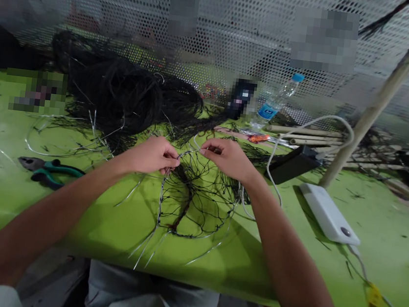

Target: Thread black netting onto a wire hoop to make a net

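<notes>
A ring of thin wire wound with black strands, the wire hoop (161, 203), lies over the green tabletop with black netting (203, 193) stretched across its inside. My left hand (158, 155) pinches the hoop's far left edge between thumb and fingers. Just to the right, my right hand (222, 154) has its thumb and forefinger closed on the far edge of the same hoop. A short wrapped length of wire runs between the two hands. Several loose silvery wire ends (142, 245) stick out from the hoop's near side.
Pliers (53, 170) with green-black handles lie at left, near loose wire. Behind is a heap of black netting (123, 87). A water bottle (275, 102), a black box (294, 163), a wooden pole (380, 104), thin sticks (310, 133) and a white power bank (328, 213) with cable stand right.
</notes>
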Available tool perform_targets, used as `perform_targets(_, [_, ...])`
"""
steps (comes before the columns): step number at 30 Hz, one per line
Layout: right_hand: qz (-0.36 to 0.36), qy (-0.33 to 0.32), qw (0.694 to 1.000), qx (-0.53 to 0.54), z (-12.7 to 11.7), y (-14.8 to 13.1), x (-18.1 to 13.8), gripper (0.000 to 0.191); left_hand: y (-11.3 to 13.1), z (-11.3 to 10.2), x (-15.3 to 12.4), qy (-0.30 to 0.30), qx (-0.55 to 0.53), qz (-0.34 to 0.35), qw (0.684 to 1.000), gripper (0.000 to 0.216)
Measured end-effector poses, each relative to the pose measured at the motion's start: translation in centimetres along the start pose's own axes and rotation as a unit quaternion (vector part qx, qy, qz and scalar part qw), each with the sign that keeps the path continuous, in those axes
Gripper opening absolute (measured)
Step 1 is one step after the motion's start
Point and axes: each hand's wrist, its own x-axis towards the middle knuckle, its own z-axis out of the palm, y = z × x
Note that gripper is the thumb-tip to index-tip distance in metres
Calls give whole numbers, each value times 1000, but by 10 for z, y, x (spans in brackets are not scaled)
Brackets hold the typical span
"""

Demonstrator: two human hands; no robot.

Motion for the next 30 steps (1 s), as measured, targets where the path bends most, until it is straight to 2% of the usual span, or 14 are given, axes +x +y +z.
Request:
perform_targets(4, [20, 32, 999, -13, 1, 14, 3, 18, -7, 7, 7, 45, -19, -6, 999, 25])
perform_targets(9, [39, 97, 994, -41, -7, 27, 4, 18, -6, 8, 7, 31, -41, -10, 999, 28])
perform_targets(12, [31, 106, 992, -54, -11, 18, 1, 19, 0, 11, 4, 30, -16, 6, 999, 27])
perform_targets(14, [-24, 107, 990, -91, -12, 4, -3, 21, 5, 14, 1, 38, 12, 25, 999, 30])
perform_targets(16, [-118, 69, 979, -149, -11, -14, -7, 26, 11, 17, -2, 52, 51, 45, 996, 30])
perform_targets(18, [-185, -5, 963, -194, -6, -29, -12, 27, 15, 20, -6, 70, 93, 62, 991, 28])
perform_targets(21, [-177, -62, 958, -217, 3, -39, -22, 27, 15, 26, -13, 74, 146, 81, 983, 27])
perform_targets(23, [-162, -69, 959, -223, 10, -36, -29, 27, 11, 31, -18, 60, 172, 90, 979, 26])
perform_targets(30, [-180, -97, 942, -265, 21, -25, -39, 23, -3, 45, -21, 27, 240, 100, 965, 28])
